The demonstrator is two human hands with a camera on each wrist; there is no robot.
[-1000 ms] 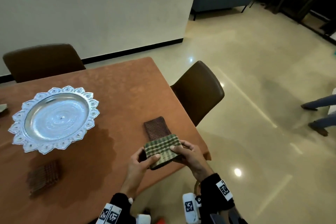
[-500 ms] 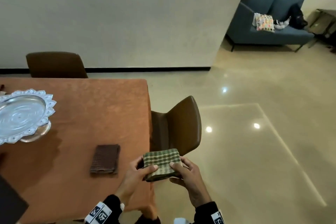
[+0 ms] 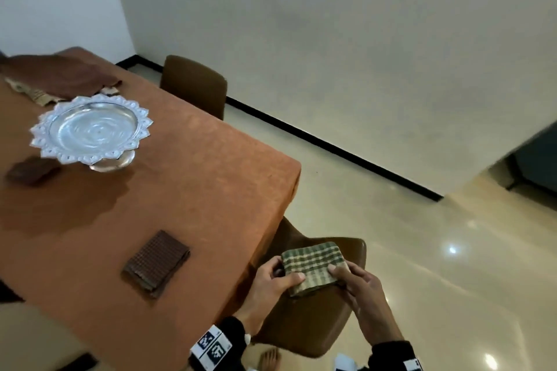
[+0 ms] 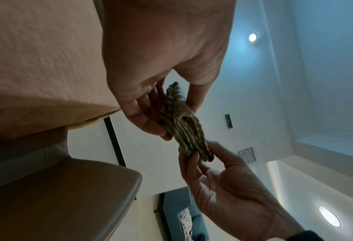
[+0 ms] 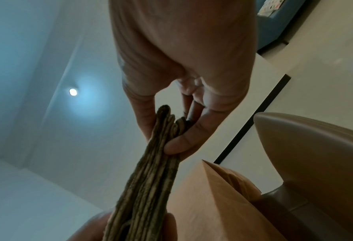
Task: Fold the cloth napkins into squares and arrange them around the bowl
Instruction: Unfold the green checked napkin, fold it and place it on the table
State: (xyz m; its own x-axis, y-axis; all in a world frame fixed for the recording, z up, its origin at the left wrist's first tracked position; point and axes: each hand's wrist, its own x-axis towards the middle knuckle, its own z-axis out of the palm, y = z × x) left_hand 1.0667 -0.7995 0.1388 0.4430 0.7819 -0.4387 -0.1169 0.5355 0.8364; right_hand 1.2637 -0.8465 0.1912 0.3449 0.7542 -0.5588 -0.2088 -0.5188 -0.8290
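Two hands on it: left hand [image 3: 271, 280] and right hand [image 3: 358, 283] both pinch the folded green checked napkin [image 3: 312, 266] off the table's [image 3: 196, 190] edge, above a chair (brown napkin [image 3: 156, 262] lies flat, well short of the silver bowl [image 3: 90, 129]).

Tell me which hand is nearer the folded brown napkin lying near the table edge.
Left. The left hand pinches the green checked napkin beside the table edge, closer to the brown napkin; the right hand holds its far side.
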